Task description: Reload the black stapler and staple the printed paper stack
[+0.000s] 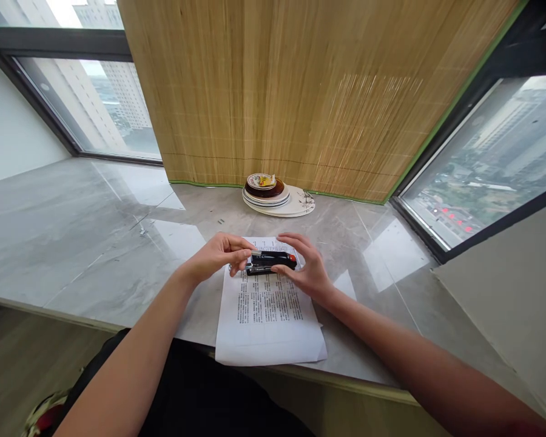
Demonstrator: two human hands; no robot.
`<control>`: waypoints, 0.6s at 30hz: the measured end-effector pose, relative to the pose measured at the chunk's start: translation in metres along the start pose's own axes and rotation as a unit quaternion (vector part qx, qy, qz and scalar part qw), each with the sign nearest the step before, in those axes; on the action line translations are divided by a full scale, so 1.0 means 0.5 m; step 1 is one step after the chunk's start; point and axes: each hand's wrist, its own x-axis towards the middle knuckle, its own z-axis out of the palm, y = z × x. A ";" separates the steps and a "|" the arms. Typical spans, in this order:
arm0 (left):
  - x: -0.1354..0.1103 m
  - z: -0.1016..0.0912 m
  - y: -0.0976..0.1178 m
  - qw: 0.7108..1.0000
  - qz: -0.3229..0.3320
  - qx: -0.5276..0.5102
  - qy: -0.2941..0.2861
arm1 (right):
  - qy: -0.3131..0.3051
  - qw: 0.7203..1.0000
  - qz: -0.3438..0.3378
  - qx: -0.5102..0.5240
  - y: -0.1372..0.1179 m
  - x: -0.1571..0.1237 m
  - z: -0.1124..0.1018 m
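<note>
A black stapler (273, 260) with a red patch at its right end lies above the printed sheets (270, 340), its upper arm raised apart from the base. My right hand (310, 270) is curved round the right end, thumb on the base and fingers behind. At the stapler's left end, my left hand (222, 255) has thumb and forefinger pinched on a small silvery strip (255, 252) that looks like staples. The other fingers of that hand are curled near the stapler's front. Part of the strip is hidden by the fingertips.
Behind the papers, a stack of plates (266, 197) with a small yellow packet (267, 180) on top stands against the bamboo blind (273, 91). Small bits (221, 221) lie on the grey marble sill (95, 243). The sill's front edge runs below the papers. Windows flank both sides.
</note>
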 end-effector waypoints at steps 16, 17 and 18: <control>0.000 0.060 0.030 0.993 -0.004 0.024 -0.113 | 0.013 0.912 -0.379 -0.153 -0.037 -0.034 -0.020; 0.001 0.063 0.029 0.993 -0.005 0.026 -0.115 | 0.013 0.913 -0.380 -0.150 -0.041 -0.033 -0.019; 0.002 0.065 0.029 0.993 -0.005 0.026 -0.112 | 0.018 0.917 -0.372 -0.144 -0.044 -0.031 -0.018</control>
